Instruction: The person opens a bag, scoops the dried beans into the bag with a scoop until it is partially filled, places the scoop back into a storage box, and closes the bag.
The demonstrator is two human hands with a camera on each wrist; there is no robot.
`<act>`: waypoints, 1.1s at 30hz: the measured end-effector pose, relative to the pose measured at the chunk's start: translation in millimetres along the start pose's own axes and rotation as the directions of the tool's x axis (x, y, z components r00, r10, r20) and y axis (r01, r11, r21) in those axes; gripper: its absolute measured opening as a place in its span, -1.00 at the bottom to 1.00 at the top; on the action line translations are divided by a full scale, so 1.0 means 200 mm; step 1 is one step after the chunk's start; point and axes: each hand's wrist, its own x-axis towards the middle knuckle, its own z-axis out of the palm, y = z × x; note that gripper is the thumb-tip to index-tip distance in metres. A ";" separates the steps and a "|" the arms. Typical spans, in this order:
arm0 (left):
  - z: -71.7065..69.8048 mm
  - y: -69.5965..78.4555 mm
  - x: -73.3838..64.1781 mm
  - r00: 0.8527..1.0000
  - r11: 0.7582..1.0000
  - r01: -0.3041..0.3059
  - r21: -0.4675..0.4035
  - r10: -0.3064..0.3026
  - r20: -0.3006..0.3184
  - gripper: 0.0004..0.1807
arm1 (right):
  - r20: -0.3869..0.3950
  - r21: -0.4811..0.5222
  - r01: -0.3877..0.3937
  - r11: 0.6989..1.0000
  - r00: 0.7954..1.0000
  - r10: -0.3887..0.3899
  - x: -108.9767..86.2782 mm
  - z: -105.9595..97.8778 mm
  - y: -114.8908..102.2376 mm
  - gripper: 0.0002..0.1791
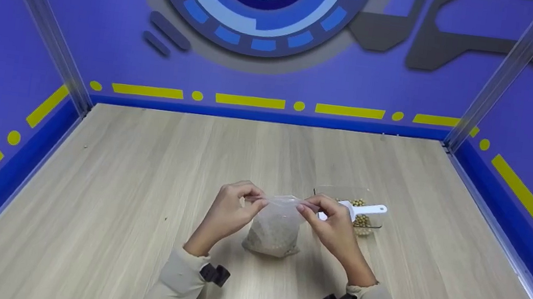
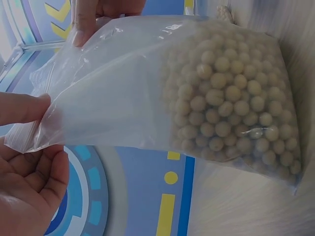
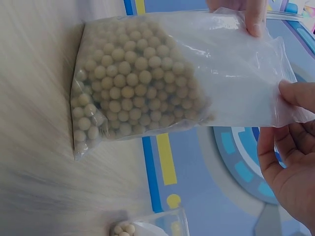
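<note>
A clear zip-lock bag (image 1: 275, 230) stands upright on the table, its lower half filled with small round beige balls (image 2: 231, 93). My left hand (image 1: 236, 204) pinches the left end of the bag's top edge between thumb and fingers. At the opposite end, my right hand (image 1: 331, 222) pinches the same edge the same way. In the left wrist view the zip strip (image 2: 47, 98) runs along the top near the left thumb. The upper part of the bag (image 3: 236, 64) holds no balls and looks slightly creased.
Behind and beside my right hand stands a clear plastic container (image 1: 344, 188) with more beige balls (image 1: 362, 224) in it. A white scoop (image 1: 369, 210) lies across it, handle pointing right. Blue-purple panels (image 1: 255, 81) wall the wooden table (image 1: 139, 179) at the back and sides.
</note>
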 end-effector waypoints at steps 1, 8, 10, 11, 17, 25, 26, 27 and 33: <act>0.00 0.00 0.00 1.000 1.000 -0.007 0.003 0.007 -0.004 -0.95 | -0.003 -0.005 0.008 1.000 1.000 -0.008 0.00 0.00 0.00 -0.95; 0.01 0.00 0.00 1.000 1.000 -0.007 -0.017 0.007 0.020 -0.95 | 0.018 0.006 0.001 1.000 1.000 -0.001 0.00 0.00 0.00 -0.96; 0.01 0.00 0.00 0.999 0.999 -0.002 -0.037 0.004 0.035 -0.96 | 0.031 0.013 -0.005 1.000 1.000 0.004 0.00 0.00 0.00 -0.97; 0.01 0.00 0.00 0.999 0.999 -0.001 -0.050 0.003 0.042 -0.96 | 0.038 0.016 -0.004 1.000 0.999 0.004 0.00 0.00 0.00 -0.97; 0.02 0.00 0.00 0.998 0.995 -0.013 -0.094 0.018 0.053 -0.95 | 0.063 0.023 0.009 1.000 0.998 -0.011 0.00 0.00 -0.01 -0.96; 0.04 -0.01 0.00 0.999 0.996 -0.050 -0.070 0.051 0.012 -0.95 | 0.049 0.018 0.005 1.000 0.999 -0.006 -0.01 0.01 0.02 -0.96; 0.04 0.00 0.00 0.998 0.997 -0.055 -0.063 0.056 0.004 -0.95 | 0.045 0.017 0.009 1.000 0.999 -0.010 -0.01 0.01 0.02 -0.97; 0.04 0.00 0.00 0.998 0.997 -0.059 -0.057 0.059 -0.002 -0.94 | 0.040 0.015 0.014 1.000 0.999 -0.015 -0.01 0.01 0.02 -0.96; 0.05 0.01 0.00 0.997 0.997 -0.073 -0.038 0.072 -0.031 -0.96 | 0.029 0.019 0.070 0.997 0.997 -0.071 -0.01 0.01 -0.02 -0.94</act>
